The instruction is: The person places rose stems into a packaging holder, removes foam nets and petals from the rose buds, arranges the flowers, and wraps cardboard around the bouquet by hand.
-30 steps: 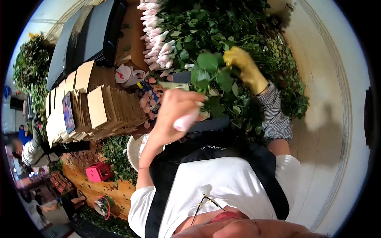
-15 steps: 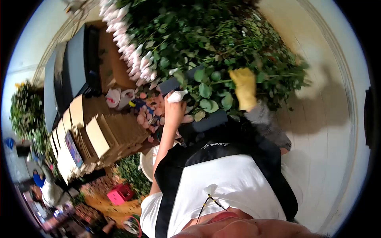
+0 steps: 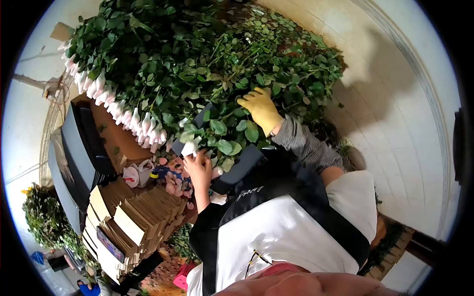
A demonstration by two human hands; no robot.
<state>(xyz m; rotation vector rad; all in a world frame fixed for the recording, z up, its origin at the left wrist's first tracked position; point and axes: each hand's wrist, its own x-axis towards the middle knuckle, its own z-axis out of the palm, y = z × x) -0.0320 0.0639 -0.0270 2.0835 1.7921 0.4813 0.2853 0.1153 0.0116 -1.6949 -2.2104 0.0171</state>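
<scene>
The flower head in its white wrap [image 3: 189,148] is by the left end of the far dark block [image 3: 202,117], with green leaves [image 3: 218,127] just to its right. The left hand [image 3: 199,173] is bare, its fingers bent and touching the near side of the flower head; I can't tell if they pinch it tight. The right hand [image 3: 261,109] wears a yellow glove and lies on the leafy stems [image 3: 237,112], fingers a bit apart and curled down. Leaves hide what is under them, so I can't tell if it grips a stem. Another wrapped flower head [image 3: 217,171] is just beside the left hand, near the left end of the near dark block [image 3: 241,168]. The flower looks light, with a soft head that could bruise or drop petals if squeezed hard. The stem should be stiffer, but it may bend or snap, and its leaves may catch on others. The best hold is likely low on the wrap, where head meets stem, with the glove on the stem in case of thorns.
</scene>
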